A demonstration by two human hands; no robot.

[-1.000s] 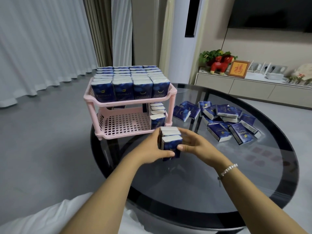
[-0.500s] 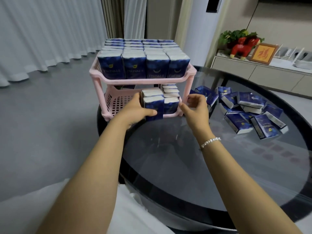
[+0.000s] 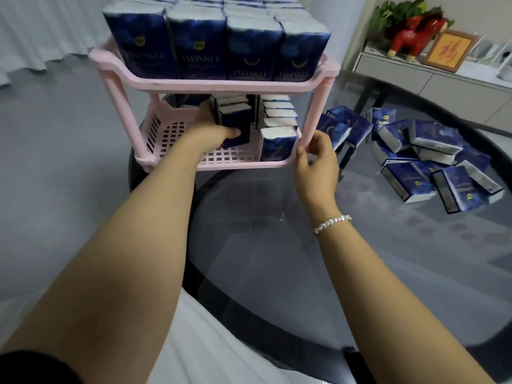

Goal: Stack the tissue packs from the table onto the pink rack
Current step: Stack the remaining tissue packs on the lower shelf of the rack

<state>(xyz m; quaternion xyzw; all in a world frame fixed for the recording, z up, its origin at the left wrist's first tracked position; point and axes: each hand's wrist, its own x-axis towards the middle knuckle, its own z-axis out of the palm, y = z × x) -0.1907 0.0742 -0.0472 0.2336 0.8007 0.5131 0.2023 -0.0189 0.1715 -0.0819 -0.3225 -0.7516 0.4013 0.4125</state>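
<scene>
The pink rack stands on the dark glass table. Its top shelf is full of blue tissue packs. On the lower shelf a row of packs stands at the right side. My left hand reaches inside the lower shelf and grips a small bundle of tissue packs just left of that row. Beside the rack's front right leg hovers my right hand, fingers loosely curled, holding nothing. Several loose packs lie in a heap on the table to the right.
The left part of the lower shelf shows bare pink grid. A low cabinet behind the table carries a red horse figure, a framed picture and a plant. Grey floor lies left of the table.
My left hand has carried the bundle from the rack's front edge deeper into the lower shelf. My right hand has let go of it and stays by the rack's leg. The view moved closer.
</scene>
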